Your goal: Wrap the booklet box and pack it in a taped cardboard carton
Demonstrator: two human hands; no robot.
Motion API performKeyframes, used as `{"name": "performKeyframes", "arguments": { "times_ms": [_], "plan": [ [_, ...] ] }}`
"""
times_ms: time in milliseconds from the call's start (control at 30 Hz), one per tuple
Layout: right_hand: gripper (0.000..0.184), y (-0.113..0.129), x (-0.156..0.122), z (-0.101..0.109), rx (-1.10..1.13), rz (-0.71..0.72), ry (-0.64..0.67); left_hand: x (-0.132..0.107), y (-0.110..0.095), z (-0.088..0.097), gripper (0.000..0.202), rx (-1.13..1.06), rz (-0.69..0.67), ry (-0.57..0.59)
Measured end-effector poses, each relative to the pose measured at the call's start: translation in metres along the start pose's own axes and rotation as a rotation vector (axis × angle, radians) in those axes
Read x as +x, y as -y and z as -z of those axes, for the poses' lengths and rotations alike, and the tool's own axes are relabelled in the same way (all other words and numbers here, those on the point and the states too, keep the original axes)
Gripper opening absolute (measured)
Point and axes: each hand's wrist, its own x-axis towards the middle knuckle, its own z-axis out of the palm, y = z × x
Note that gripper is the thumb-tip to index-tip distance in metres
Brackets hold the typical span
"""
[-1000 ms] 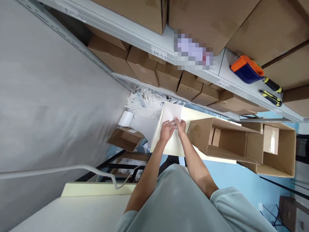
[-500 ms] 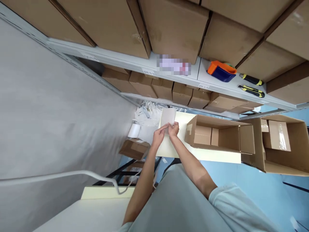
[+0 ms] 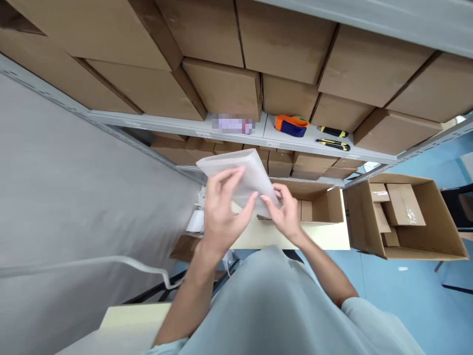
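A frosted, see-through plastic bag (image 3: 244, 172) is raised in front of my chest, above the cream table (image 3: 325, 239). My left hand (image 3: 221, 212) grips its near left part, with the fingers curled over its face. My right hand (image 3: 284, 212) pinches its lower right corner. Behind the bag an open cardboard box (image 3: 318, 202) lies on the table.
A larger open cardboard box (image 3: 406, 217) with smaller boxes inside stands at the right on the blue floor. Grey shelves (image 3: 177, 121) carry many cardboard boxes, an orange and blue tape dispenser (image 3: 291, 124) and two yellow-black cutters (image 3: 332, 138). A grey wall (image 3: 74, 197) fills the left.
Both hands lifted the bag off the table and brought it close to the camera. My view has tilted up toward the shelves.
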Motion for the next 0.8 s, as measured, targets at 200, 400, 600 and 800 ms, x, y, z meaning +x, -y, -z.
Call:
{"name": "performKeyframes", "arguments": {
  "times_ms": [200, 400, 600, 800],
  "plan": [
    [0.023, 0.013, 0.019, 0.139, -0.746, 0.243, 0.257, 0.027, -0.033, -0.056, 0.031, -0.051, -0.284, 0.34],
    [0.03, -0.05, 0.035, 0.159, -1.114, -0.016, 0.594, 0.005, 0.032, -0.153, 0.037, -0.035, -0.19, 0.669],
    [0.032, -0.109, 0.047, 0.128, -1.192, -0.159, 0.938, -0.036, 0.066, -0.199, 0.018, 0.021, 0.023, 0.726],
    [0.013, -0.154, 0.058, 0.111, -1.103, -0.265, 1.032, -0.072, 0.076, -0.17, 0.018, 0.1, 0.081, 0.661]
  ]
}}
